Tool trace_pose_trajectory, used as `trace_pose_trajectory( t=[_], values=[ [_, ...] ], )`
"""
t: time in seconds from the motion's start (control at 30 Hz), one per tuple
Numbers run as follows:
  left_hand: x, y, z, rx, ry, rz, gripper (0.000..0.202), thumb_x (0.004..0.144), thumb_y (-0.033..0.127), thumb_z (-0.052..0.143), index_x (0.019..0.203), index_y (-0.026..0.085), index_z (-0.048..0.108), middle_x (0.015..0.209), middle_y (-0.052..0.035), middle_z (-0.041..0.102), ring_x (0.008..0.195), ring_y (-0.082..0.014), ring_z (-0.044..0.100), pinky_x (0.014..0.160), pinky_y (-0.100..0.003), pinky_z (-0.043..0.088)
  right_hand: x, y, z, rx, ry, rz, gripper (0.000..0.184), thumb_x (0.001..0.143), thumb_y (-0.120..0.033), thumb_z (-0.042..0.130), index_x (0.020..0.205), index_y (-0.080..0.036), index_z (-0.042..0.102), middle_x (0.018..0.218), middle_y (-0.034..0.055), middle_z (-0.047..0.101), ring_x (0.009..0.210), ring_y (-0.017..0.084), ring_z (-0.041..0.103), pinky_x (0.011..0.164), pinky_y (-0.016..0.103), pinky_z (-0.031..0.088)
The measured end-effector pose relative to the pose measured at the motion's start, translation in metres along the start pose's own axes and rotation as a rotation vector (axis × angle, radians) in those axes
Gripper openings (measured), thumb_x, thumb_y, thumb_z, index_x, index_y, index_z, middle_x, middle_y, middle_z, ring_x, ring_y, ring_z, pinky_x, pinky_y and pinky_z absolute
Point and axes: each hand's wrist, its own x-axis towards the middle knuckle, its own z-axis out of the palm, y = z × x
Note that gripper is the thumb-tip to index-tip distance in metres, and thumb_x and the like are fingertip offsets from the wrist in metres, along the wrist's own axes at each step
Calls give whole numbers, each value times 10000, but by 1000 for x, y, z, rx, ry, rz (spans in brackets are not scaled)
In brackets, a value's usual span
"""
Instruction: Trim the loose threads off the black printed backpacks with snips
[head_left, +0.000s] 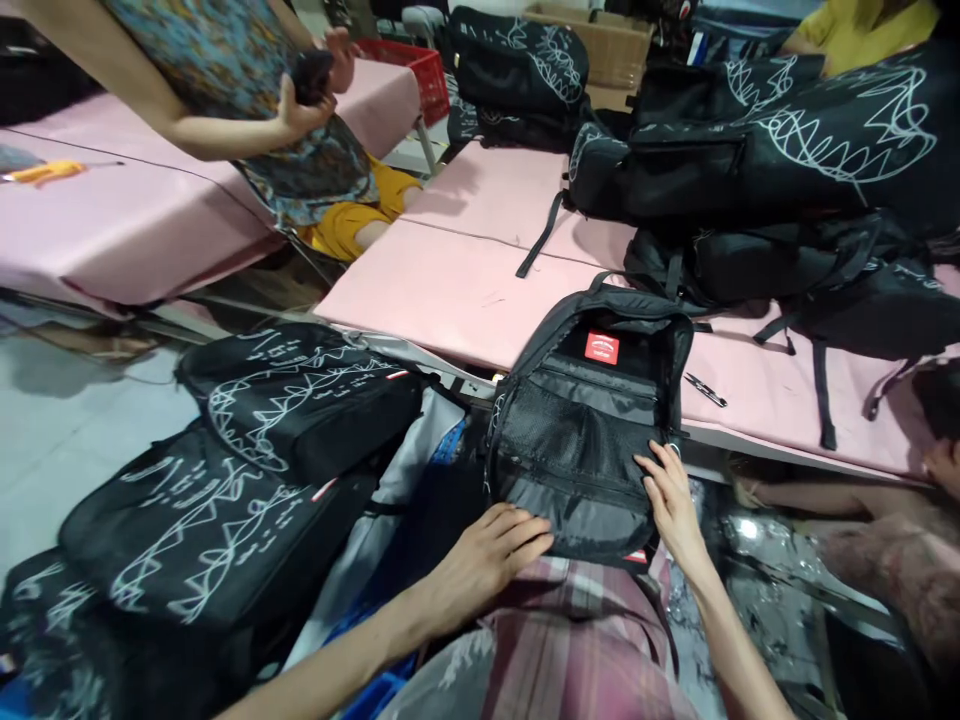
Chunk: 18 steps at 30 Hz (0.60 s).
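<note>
An unzipped black backpack [581, 435] lies spread open in front of me, its far end on the pink table edge and its near end at my lap. Its inside shows a mesh pocket, zips and a red label [601, 348]. My left hand [491, 555] rests on the backpack's near left edge, fingers stretched out and laid over the rim; the thumb is hidden. My right hand [670, 490] touches the right side of the lining with its fingers apart. A small pair of thread snips [706, 390] lies on the table to the right of the backpack.
Black backpacks with white scribble prints are stacked at my left [240, 480]. More black bags [750, 180] pile up on the pink table [450, 270]. A person [247, 100] sits at the far left with a dark object in hand. Another person's hand [943, 465] shows at the right edge.
</note>
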Motion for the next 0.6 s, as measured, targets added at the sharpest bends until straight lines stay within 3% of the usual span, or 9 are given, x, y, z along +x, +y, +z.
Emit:
trace_pose_trajectory(
  t=[0.23,0.37,0.43,0.5,0.6],
  values=[
    [3,1,6,-32,17,-48,263,882,206,440,1129,193,528,1124,-66,617,1016,-180,525,891,-333,387,-3,6,4,-30,17,-33,328,921,-305,348,1150,-241,574,1357,75,429,1318,246,280,1032,544,294],
    [21,-6,-18,-140,-80,-27,186,880,192,440,969,192,603,983,-41,669,854,-148,590,763,-259,429,-5,11,8,-48,37,-59,324,920,-282,349,1153,-238,570,1361,79,424,1317,247,282,1012,544,324],
    [44,-16,-39,-270,-162,3,220,899,185,406,949,189,620,927,-27,681,804,-114,611,726,-202,441,-6,13,11,-59,40,-72,320,918,-257,351,1154,-239,566,1364,78,420,1320,246,278,1006,548,331],
    [79,-32,-57,-327,-170,4,249,910,209,391,983,183,628,949,-31,684,850,-108,622,760,-179,447,-6,15,13,-78,44,-88,322,914,-222,356,1165,-243,556,1362,79,422,1318,244,283,999,550,338],
    [142,-64,-60,-191,-152,-79,269,904,239,409,1060,184,621,1075,-51,657,1013,-148,587,894,-229,416,-9,16,14,-124,48,-117,341,904,-177,372,1198,-246,529,1358,87,429,1312,242,296,980,536,365]
  ],
)
